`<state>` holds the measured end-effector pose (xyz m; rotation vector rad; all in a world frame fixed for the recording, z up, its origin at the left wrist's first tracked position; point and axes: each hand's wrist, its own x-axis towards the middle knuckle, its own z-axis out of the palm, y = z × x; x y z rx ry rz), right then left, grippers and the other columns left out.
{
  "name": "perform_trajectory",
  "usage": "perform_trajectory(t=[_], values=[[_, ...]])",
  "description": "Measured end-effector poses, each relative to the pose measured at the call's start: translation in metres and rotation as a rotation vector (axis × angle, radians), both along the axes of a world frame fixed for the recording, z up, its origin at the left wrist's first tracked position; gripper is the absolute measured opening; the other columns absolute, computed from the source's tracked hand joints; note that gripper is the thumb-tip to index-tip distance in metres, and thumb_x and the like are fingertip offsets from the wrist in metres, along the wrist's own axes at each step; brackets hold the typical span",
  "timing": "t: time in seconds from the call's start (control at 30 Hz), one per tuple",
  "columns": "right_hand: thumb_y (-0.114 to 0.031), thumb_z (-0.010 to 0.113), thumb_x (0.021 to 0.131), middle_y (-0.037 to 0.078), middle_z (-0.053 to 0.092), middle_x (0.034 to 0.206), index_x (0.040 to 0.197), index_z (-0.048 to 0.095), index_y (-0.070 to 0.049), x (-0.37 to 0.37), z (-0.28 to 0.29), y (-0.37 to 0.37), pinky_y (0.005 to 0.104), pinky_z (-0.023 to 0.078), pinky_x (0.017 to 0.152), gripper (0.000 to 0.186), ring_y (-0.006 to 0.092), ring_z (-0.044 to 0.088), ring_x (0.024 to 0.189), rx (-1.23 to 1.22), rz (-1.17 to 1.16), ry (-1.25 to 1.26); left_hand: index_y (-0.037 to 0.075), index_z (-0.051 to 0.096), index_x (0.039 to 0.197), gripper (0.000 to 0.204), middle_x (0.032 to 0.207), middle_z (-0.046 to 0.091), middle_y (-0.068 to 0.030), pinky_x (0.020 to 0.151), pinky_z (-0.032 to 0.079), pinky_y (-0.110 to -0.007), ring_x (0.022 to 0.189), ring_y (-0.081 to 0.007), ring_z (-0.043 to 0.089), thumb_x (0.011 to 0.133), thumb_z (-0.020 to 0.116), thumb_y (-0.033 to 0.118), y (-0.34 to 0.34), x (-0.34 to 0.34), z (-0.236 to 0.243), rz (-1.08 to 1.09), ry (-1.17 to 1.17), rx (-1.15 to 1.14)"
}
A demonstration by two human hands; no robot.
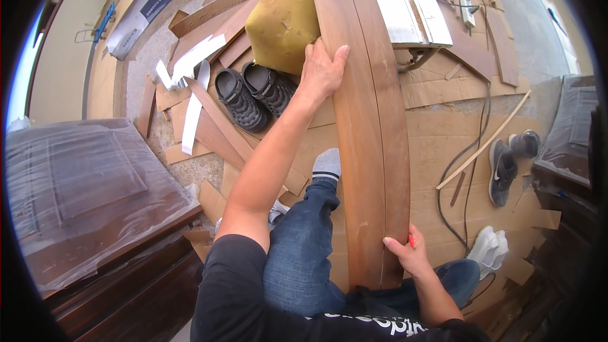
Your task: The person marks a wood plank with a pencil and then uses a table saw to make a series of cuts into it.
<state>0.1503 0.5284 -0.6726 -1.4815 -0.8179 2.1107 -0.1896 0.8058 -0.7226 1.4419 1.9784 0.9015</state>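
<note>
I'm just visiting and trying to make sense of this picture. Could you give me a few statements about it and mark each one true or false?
1. The left hand and the right hand both touch the long brown wood. True.
2. The right hand is empty. False: it holds a thin red thing, perhaps a pen.
3. A pair of black clogs sits near a bulky yellow thing. True.
4. The yellow thing is to the right of the wood. False: it is to the left.
5. A white power strip lies to the right of the wood. True.
6. The clogs are being worn. False: they stand without feet in them.
</note>
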Motion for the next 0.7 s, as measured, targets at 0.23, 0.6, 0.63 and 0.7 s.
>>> perform_trajectory(t=[0.23, 0.6, 0.63, 0.7], values=[[-0.003, 0.074, 0.091, 0.005, 0.071, 0.108, 0.125, 0.061, 0.001, 0.002, 0.0, -0.003, 0.0276, 0.055, 0.085, 0.037, 0.0106, 0.066, 0.093, 0.044, -0.015, -0.005, -0.002, 0.057, 0.133, 0.057, 0.121, 0.058, -0.0298, 0.105, 0.044, -0.047, 0.117, -0.0451, 0.054, 0.101, 0.06, 0.045, -0.005, 0.006, 0.002, 0.042, 0.014, 0.021], [-0.005, 0.075, 0.09, 0.006, 0.07, 0.112, 0.127, 0.06, 0.001, 0.009, -0.001, -0.005, 0.0291, 0.054, 0.089, 0.04, 0.0121, 0.066, 0.098, 0.009, 0.028, -0.015, -0.003, 0.049, 0.139, 0.06, 0.129, 0.051, -0.0299, 0.107, 0.044, -0.048, 0.121, -0.0469, 0.053, 0.101, 0.06, 0.043, -0.01, 0.008, 0.011, 0.006, -0.021, -0.042], [-0.004, 0.074, 0.091, 0.006, 0.071, 0.108, 0.125, 0.061, 0.001, 0.008, 0.0, -0.005, 0.0279, 0.055, 0.085, 0.036, 0.0113, 0.066, 0.094, 0.036, 0.013, -0.023, -0.003, 0.048, 0.139, 0.06, 0.128, 0.051, -0.0299, 0.107, 0.044, -0.048, 0.121, -0.0469, 0.053, 0.101, 0.06, 0.043, -0.01, 0.009, 0.011, 0.006, -0.018, -0.045], [-0.004, 0.074, 0.091, 0.005, 0.071, 0.108, 0.124, 0.061, 0.001, 0.007, 0.0, -0.006, 0.0279, 0.055, 0.085, 0.036, 0.0112, 0.066, 0.094, 0.042, 0.003, -0.017, -0.002, 0.048, 0.139, 0.06, 0.128, 0.051, -0.0299, 0.107, 0.044, -0.048, 0.121, -0.047, 0.053, 0.101, 0.06, 0.042, -0.011, 0.01, 0.012, 0.007, -0.015, -0.048]])
